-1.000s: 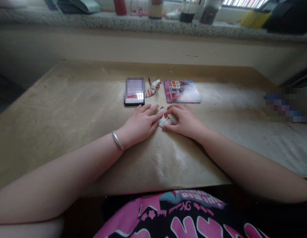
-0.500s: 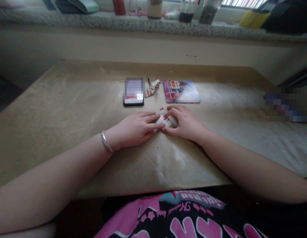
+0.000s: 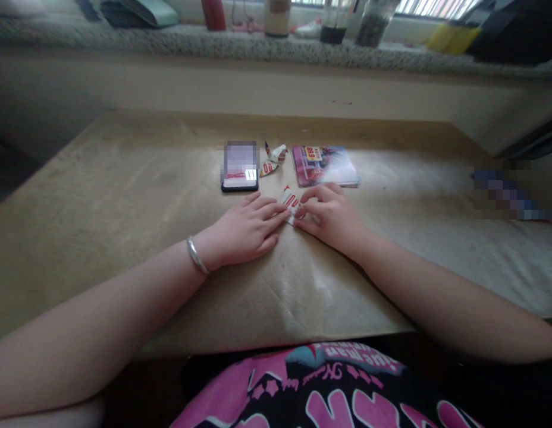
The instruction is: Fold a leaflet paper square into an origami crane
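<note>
Between my hands, flat on the table, lies a small folded piece of paper, white with red print and pointed at its far end. My left hand rests palm down with fingers stretched out, and its fingertips touch the paper's left side. At the paper's right edge my right hand is curled, thumb and fingers pinching it. The fingers cover the paper's near part. Just beyond stands a folded paper figure with similar print.
A phone lies beyond my left hand, and a stack of printed sheets beyond my right. A blurred dark item is at the table's right. Jars and bottles line the stone windowsill.
The paper now looks narrower and more pointed, with its red print facing up. My left fingers have spread out, and my right fingers have closed in at the paper's right edge.
</note>
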Tool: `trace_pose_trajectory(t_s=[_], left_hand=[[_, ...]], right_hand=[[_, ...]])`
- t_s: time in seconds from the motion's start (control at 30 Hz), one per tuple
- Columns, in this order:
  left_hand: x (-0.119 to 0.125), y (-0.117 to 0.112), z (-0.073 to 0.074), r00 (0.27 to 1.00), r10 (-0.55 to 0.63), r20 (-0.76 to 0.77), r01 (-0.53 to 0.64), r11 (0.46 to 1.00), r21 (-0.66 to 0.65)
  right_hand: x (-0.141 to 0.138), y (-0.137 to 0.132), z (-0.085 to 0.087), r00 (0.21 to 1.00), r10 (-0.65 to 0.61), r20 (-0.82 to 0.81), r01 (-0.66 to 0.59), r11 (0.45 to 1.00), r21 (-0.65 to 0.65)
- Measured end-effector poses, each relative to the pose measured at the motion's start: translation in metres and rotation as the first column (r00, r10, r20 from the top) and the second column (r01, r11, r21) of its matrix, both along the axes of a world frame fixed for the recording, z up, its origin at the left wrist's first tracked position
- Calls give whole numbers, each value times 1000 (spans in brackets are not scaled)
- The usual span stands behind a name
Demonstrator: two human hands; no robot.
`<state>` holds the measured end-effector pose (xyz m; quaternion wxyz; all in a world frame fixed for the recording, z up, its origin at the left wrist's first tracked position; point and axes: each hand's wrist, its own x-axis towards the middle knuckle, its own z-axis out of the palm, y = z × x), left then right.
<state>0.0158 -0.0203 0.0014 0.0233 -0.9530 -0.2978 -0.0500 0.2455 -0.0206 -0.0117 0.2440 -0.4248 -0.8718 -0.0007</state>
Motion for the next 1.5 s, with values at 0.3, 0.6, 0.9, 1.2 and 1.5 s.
trace_pose_trajectory(t_s=[0.3,0.6,0.9,1.2,1.5], left_hand=[[-1,-4,1,1000,-6,10,6,1000,-2],[2,-7,2,998,13,57,-16,999,38],[0,-5,6,998,29,57,-28,999,-27],[-1,-1,8,996,14,87,-12,999,-30],[0,0,7,995,18,95,-17,1000,-12]], right_hand=[[9,-7,15,949,263,171,-257,965,-60],[8,-14,14,958,209,195,-200,978,-65],[-5,-23,8,970,152,190,-142,988,-63],[-4,-4,5,971,211,110,-193,969,-154],[-3,8,0,967,231,108,-207,958,-197]])
